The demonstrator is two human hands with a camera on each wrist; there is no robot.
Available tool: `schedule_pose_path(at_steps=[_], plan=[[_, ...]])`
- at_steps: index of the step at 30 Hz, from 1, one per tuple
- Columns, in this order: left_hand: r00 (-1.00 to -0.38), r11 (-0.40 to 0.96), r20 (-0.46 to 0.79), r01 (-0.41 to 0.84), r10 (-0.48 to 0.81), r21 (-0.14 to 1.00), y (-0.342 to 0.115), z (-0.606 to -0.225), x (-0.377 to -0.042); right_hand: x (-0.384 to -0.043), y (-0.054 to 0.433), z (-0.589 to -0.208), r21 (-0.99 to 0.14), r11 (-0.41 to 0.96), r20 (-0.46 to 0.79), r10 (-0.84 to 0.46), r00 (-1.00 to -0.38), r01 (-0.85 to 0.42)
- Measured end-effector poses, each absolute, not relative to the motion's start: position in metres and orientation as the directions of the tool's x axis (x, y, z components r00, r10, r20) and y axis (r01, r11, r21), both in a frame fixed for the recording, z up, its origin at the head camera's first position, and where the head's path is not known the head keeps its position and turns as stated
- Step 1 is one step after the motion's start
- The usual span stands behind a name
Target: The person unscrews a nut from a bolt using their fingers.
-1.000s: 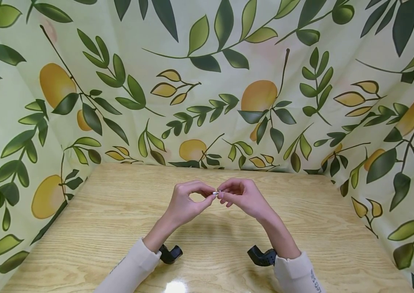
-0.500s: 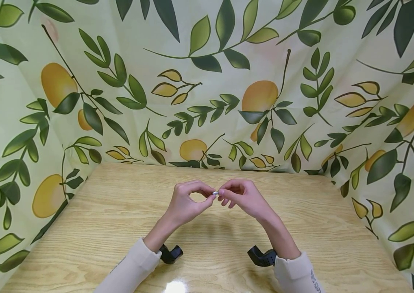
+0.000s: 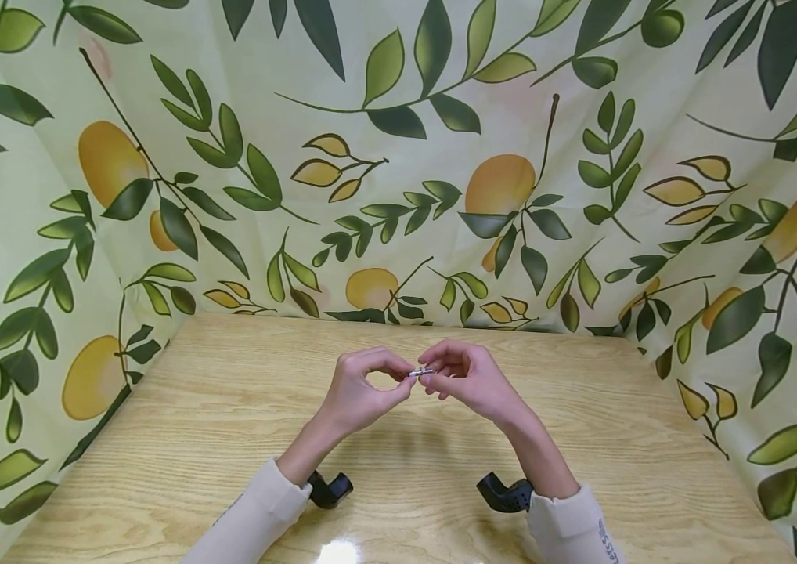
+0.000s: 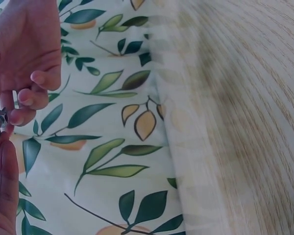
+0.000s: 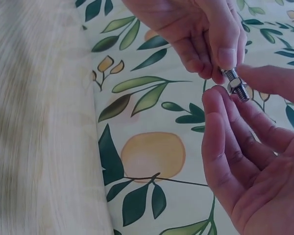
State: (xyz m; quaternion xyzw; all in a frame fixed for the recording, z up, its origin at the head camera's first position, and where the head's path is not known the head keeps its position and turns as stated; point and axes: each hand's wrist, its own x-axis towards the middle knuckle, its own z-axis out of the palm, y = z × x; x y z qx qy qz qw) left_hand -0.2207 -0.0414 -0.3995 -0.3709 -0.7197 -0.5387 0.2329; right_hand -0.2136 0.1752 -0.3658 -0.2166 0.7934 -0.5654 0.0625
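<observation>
My left hand [image 3: 363, 392] pinches one end of a small silver bolt [image 3: 414, 374] between thumb and index finger, above the middle of the table. A hex nut [image 5: 234, 85] sits partway along the thread, and the threaded free end shows past it. Around that end my right hand [image 3: 472, 380] holds its thumb and fingers slightly apart, fingertips close to the nut. In the right wrist view the nut lies uncovered between the right hand's fingers. At the left edge of the left wrist view, the metal piece shows only partly between both hands.
The wooden table [image 3: 243, 376] spreads under both forearms. A leaf-and-fruit patterned cloth [image 3: 398, 180] hangs behind it and along both sides. Black curved pieces [image 3: 331, 490] stick out at the wrists, by the pale sleeves [image 3: 257, 509].
My right hand's fingers, closed on the bolt's right end half a second ago, have parted, and more of the metal shows. The left hand keeps its pinch in the same place.
</observation>
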Motion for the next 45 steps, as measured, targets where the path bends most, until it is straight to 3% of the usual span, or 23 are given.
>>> schedule_pose_path(at_steps=[45], plan=[[-0.615,0.146,0.734,0.786,0.289,0.601,-0.0405,-0.3983,-0.2187,-0.2138,0.1772,-0.3663,-0.927,0.281,0.111,-0.431,-0.896,-0.25]])
